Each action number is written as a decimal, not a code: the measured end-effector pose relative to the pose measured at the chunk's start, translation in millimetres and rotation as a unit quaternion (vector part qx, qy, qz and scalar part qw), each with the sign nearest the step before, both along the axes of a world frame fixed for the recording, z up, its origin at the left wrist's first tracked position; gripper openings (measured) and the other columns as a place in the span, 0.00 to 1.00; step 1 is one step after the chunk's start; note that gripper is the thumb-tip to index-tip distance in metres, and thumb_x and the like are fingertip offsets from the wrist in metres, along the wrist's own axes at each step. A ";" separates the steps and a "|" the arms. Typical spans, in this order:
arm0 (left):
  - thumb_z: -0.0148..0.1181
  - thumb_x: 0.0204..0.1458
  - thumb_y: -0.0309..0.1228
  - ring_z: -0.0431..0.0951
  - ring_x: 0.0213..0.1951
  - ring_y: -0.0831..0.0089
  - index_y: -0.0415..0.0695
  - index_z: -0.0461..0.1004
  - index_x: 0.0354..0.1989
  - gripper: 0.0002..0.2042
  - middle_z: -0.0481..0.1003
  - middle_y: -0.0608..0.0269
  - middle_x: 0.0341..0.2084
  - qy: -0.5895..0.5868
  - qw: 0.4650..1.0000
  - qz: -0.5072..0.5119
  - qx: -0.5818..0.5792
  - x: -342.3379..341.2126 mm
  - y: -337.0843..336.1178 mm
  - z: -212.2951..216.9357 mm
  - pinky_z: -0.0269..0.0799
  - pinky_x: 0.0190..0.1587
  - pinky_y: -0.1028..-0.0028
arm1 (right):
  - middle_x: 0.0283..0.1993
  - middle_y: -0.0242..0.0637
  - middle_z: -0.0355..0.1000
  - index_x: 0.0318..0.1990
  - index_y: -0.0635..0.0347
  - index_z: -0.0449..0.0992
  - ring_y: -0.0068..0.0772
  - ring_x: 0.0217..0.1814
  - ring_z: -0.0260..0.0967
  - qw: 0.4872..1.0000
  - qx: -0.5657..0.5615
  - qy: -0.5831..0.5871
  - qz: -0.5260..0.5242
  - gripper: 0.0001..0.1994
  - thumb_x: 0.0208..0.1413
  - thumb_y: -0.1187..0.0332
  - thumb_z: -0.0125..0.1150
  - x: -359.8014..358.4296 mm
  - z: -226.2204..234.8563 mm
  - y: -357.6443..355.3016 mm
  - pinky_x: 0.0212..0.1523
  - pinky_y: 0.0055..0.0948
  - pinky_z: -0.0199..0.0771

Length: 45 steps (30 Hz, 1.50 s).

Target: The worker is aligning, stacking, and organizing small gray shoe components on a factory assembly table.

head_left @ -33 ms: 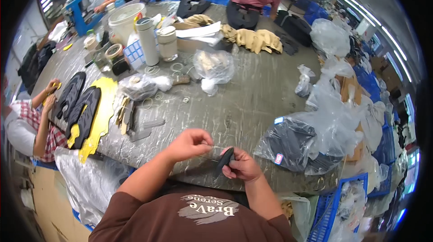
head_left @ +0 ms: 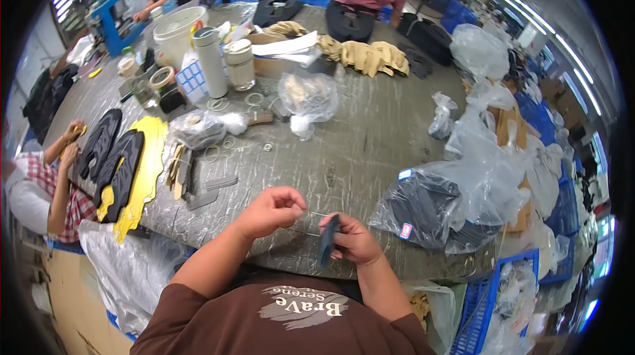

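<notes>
My left hand point(head_left: 272, 212) is closed in a pinch above the table's near edge. Between its fingertips is the end of a thin pale strand point(head_left: 316, 213), stretched across to my right hand. My right hand point(head_left: 353, 240) grips a small, flat, dark blue-black piece point(head_left: 327, 244), stood on edge with its long side upright. Its exact kind I cannot make out. The strand meets the piece near its top, by my right fingertips; whether it is fastened there is hidden.
A clear bag of dark pieces point(head_left: 420, 206) lies right of my hands. Left are grey strips point(head_left: 215, 191), a yellow sheet point(head_left: 147, 170) and black pads point(head_left: 126, 173), beside a co-worker's hands point(head_left: 69, 143). Bottles point(head_left: 210, 64), a bucket point(head_left: 175, 31) and tan gloves point(head_left: 374, 58) stand or lie farther back.
The dark piece has turned from a slant to nearly upright, showing more of its bluish face. My left hand still pinches the strand, and my right hand keeps its grip.
</notes>
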<state>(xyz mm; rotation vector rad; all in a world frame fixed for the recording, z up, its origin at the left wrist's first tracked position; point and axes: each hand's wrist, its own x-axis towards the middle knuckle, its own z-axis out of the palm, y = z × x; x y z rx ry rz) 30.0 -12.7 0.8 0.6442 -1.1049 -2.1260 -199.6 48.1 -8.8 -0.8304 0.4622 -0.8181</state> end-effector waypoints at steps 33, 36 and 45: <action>0.70 0.39 0.32 0.74 0.31 0.58 0.39 0.75 0.36 0.16 0.74 0.52 0.29 -0.443 0.800 0.092 -0.395 -27.4 28.6 -5.5 0.70 0.36 0.65 | 0.50 0.43 0.64 0.44 0.63 0.70 0.37 0.48 0.69 0.819 -0.242 0.355 -0.380 0.17 0.42 0.81 0.61 -7.0 -13.1 34.2 0.47 0.30 0.72; 0.68 0.39 0.26 0.74 0.30 0.73 0.38 0.71 0.35 0.15 0.74 0.61 0.26 -0.449 0.836 0.234 -0.210 20.1 21.0 -33.7 0.70 0.33 0.74 | 0.43 0.40 0.71 0.36 0.61 0.74 0.40 0.46 0.70 0.743 -0.339 0.398 -0.418 0.09 0.44 0.78 0.59 -17.7 16.7 34.5 0.46 0.32 0.69; 0.56 0.50 0.21 0.74 0.21 0.71 0.36 0.65 0.42 0.11 0.71 0.60 0.27 -0.292 0.933 0.199 -0.062 21.3 -5.4 -57.5 0.73 0.25 0.72 | 0.51 0.52 0.66 0.44 0.64 0.71 0.48 0.54 0.64 0.329 -0.162 0.486 -0.794 0.15 0.47 0.72 0.63 -169.0 4.8 102.9 0.52 0.38 0.64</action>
